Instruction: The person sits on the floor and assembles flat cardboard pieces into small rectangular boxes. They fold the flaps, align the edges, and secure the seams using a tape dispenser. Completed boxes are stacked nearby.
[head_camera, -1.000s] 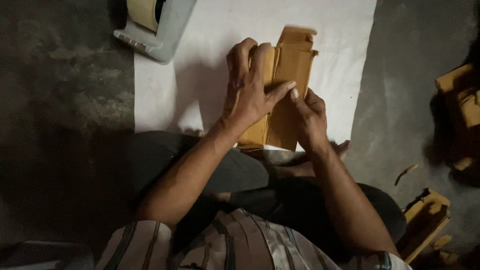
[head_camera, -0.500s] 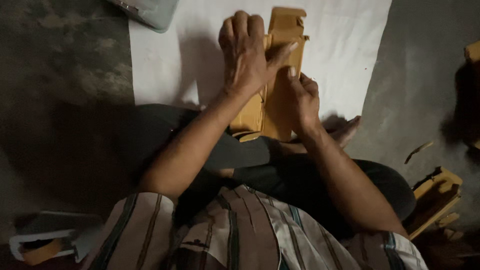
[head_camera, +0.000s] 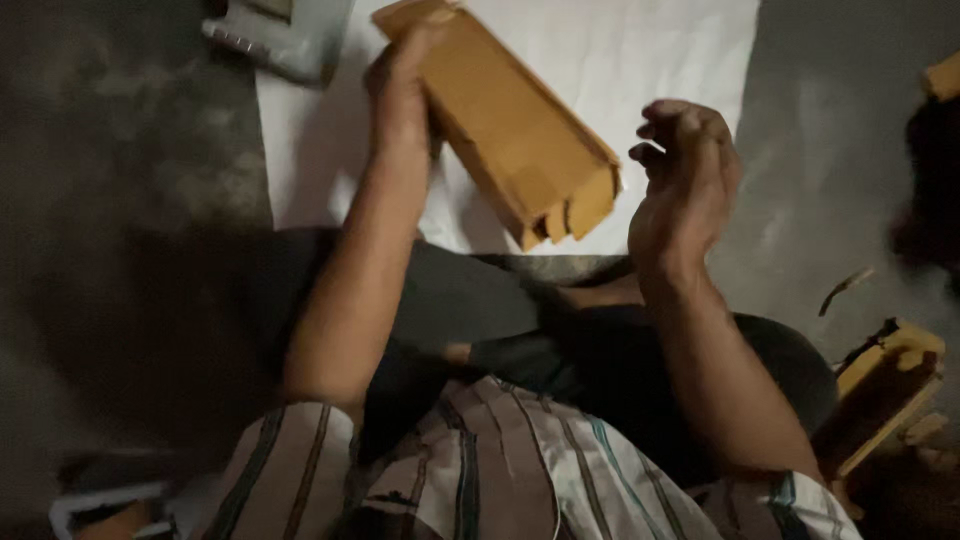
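Note:
A long brown cardboard box (head_camera: 520, 135) is lifted at a slant above a white sheet (head_camera: 640, 70) on the floor. Its near end has loose flaps pointing down to the right. My left hand (head_camera: 400, 85) grips the box at its upper left side. Just to the right of the flap end, my right hand (head_camera: 685, 185) hovers with fingers curled and apart, holding nothing and not touching the box.
A grey tape dispenser (head_camera: 280, 35) lies at the white sheet's top left corner. More brown cardboard boxes (head_camera: 885, 385) sit on the dark floor at right. My folded legs in dark trousers (head_camera: 500, 310) fill the space below the sheet.
The cardboard went from a flat piece pressed under both hands to an opened box raised in my left hand. My right hand let go and moved off to the right.

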